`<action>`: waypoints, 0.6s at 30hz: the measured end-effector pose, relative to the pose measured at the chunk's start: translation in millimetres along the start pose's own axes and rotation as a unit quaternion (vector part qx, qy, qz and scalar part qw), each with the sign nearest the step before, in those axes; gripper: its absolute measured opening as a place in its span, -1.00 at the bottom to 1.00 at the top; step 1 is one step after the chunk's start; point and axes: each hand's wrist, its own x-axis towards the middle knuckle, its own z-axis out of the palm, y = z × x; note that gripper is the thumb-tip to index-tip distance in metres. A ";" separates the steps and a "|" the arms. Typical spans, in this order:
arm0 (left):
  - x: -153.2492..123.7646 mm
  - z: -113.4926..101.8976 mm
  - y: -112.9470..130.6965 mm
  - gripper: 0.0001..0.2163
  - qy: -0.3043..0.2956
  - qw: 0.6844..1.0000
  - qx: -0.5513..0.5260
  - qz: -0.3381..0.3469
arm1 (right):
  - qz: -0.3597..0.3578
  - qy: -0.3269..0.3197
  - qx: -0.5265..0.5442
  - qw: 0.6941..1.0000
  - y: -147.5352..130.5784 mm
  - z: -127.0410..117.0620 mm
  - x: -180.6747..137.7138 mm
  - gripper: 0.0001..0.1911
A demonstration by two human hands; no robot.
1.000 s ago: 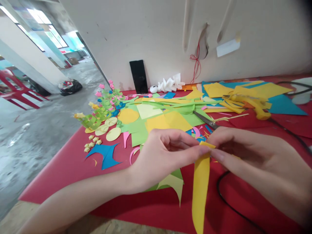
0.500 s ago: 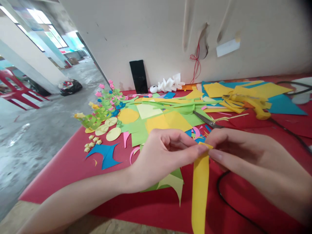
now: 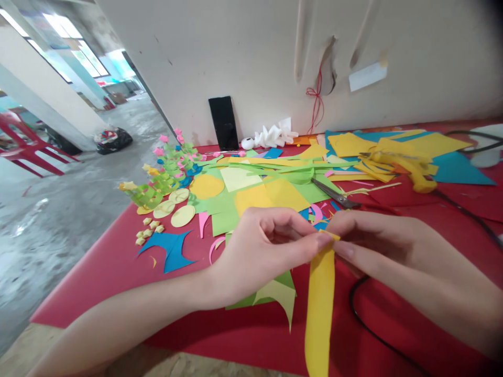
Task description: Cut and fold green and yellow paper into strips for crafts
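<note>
Between my hands hangs a yellow paper strip (image 3: 321, 309), its top end folded over and its long tail dropping past the lower edge of the view. My left hand (image 3: 271, 251) pinches the folded end between thumb and forefinger. From the other side, my right hand (image 3: 377, 256) is closed on the same end with its thumb and forefinger. Just beyond the right hand lie scissors (image 3: 341, 199), their handles partly hidden by it. Below my left wrist rest green and pale yellow paper scraps (image 3: 281, 296).
A red-covered table (image 3: 98, 293) carries colored paper sheets (image 3: 275, 195), small folded stars (image 3: 147, 229) and a blue scrap (image 3: 168, 252). Paper flowers (image 3: 168, 167) stand at left. A phone (image 3: 223, 123) leans on the wall. A yellow glue gun (image 3: 412, 167) lies right, with a black cable (image 3: 377, 335).
My right hand has moved slightly left, closer to my left hand. The strip's hanging tail has swung a little to the left.
</note>
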 end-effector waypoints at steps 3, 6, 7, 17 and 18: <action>0.5 0.4 0.2 -0.86 -0.009 1.000 -0.001 -0.004 | -0.001 -0.002 -0.015 1.000 0.4 -1.6 -0.2 -0.82; 1.3 -0.2 -0.4 -0.86 -0.024 1.000 -0.006 0.005 | -0.003 0.005 -0.007 1.000 1.1 -2.9 -2.1 -0.82; 1.6 -0.4 -0.8 -0.86 -0.028 1.000 -0.007 0.008 | -0.002 0.003 0.000 1.000 1.3 -3.3 -2.7 -0.83; -1.0 -0.9 0.8 -0.88 -0.040 0.998 0.022 0.042 | -0.040 0.029 -0.010 0.999 1.4 -10.0 -3.2 -0.86; -1.0 -1.2 1.7 -0.88 -0.036 0.998 0.029 0.042 | -0.042 0.032 -0.013 0.999 1.2 -9.9 -2.1 -0.86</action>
